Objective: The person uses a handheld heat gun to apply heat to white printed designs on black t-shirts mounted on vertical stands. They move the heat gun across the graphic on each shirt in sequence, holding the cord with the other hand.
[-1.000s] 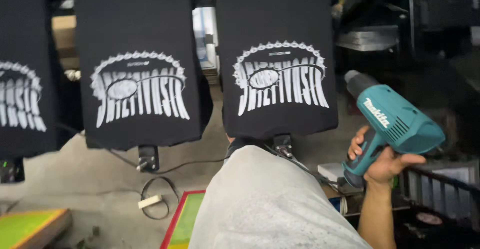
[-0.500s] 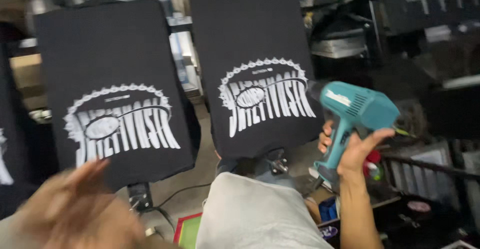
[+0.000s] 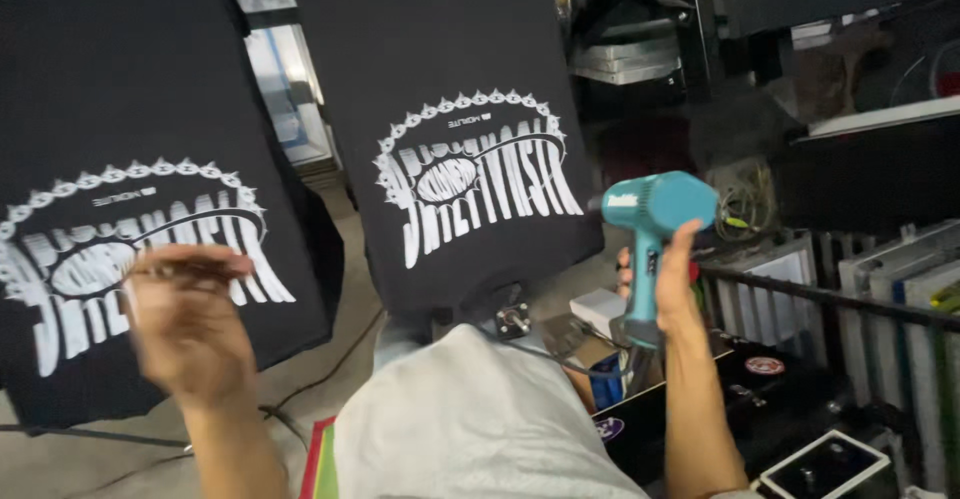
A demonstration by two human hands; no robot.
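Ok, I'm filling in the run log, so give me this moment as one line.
left hand: raised, blurred, before left black shirt | right hand: grips teal heat gun, nozzle toward middle black shirt

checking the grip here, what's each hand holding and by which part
The right hand holds the teal heat gun by its handle. The left hand holds nothing, raised before the black printed shirt.

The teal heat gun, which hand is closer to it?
Right. The right hand wraps the grip of the teal heat gun. The left hand is far off, raised over the print on the left black shirt.
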